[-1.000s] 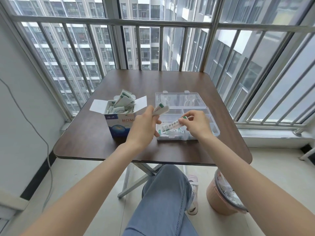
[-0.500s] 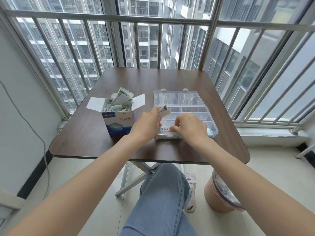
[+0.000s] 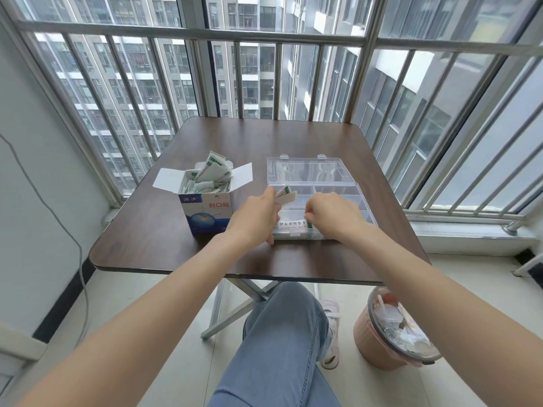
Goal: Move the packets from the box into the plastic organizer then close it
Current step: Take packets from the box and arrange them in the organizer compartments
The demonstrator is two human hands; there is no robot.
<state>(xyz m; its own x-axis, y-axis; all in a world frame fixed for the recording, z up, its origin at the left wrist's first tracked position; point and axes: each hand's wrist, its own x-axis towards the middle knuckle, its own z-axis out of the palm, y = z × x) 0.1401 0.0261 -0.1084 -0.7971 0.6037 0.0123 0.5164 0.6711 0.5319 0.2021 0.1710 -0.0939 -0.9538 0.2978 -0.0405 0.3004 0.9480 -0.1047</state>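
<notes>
On the brown table [image 3: 293,142] sits a clear plastic organizer [image 3: 338,190] with its lid [image 3: 305,171] swung back flat toward the window railing, its long axis running left to right across the table. To its left, well apart, stands an open blue and white box [image 3: 207,212] with its flaps spread sideways, and white and green packets [image 3: 210,179] are heaped in it, several sticking up and leaning at different angles. The left hand [image 3: 254,218] hovers at the organizer's near left corner and pinches a small bunch of packets [image 3: 285,195] between thumb and fingers; their free ends point up and to the right, over the organizer's left compartments. The right hand [image 3: 333,217] is lowered into the near front compartment with its fingers curled down, the fingertips on a flat packet [image 3: 289,224] that lies there with its long axis left to right, parallel to the organizer's front wall. Whether these fingers pinch that packet or only press it cannot be told. A pink waste bin [image 3: 373,345] stands on the floor at right.
</notes>
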